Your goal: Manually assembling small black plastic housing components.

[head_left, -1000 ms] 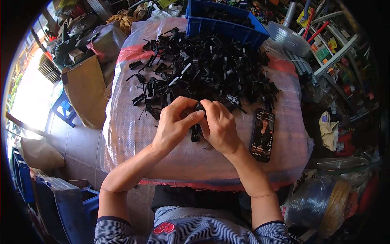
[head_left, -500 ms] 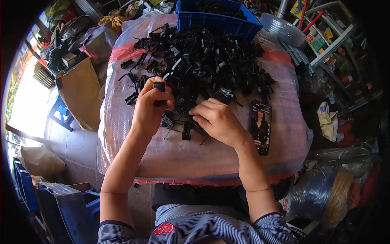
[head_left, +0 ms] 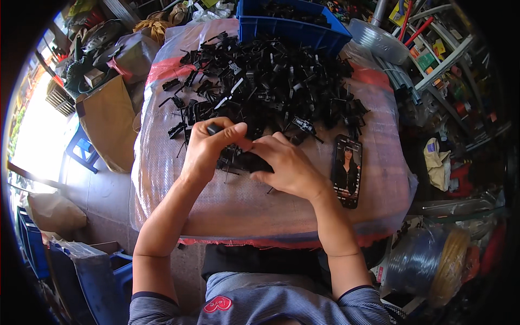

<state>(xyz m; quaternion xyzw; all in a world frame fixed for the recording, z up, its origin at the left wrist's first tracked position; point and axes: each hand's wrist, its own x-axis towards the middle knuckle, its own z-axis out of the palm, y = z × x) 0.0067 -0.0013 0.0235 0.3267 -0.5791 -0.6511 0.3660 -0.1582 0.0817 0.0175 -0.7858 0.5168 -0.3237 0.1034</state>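
Observation:
My left hand (head_left: 208, 145) is wrapped round a black handle (head_left: 214, 129), whose rounded end sticks up out of the fist. What the handle belongs to is hidden by the fingers. Close beside it, my right hand (head_left: 290, 165) curls its fingers over a black plastic part (head_left: 252, 161), mostly covered by the hand. The fingertips of both hands nearly meet above this part. Just beyond them spreads a large pile of black plastic parts (head_left: 281, 81), many with thin legs or rods. A bright, pale strip (head_left: 230, 93) lies among them.
A blue crate (head_left: 295, 30) with more black parts stands behind the pile. To the right of my hands a phone (head_left: 346, 170) with a lit screen lies on the plastic-wrapped work surface (head_left: 260, 216). Wrapped coils (head_left: 428, 260) are at lower right, a blue stool (head_left: 81, 149) at left.
My left hand has come down and toward the right with the black handle, tilting it. My right hand has turned slightly and closed over the black part.

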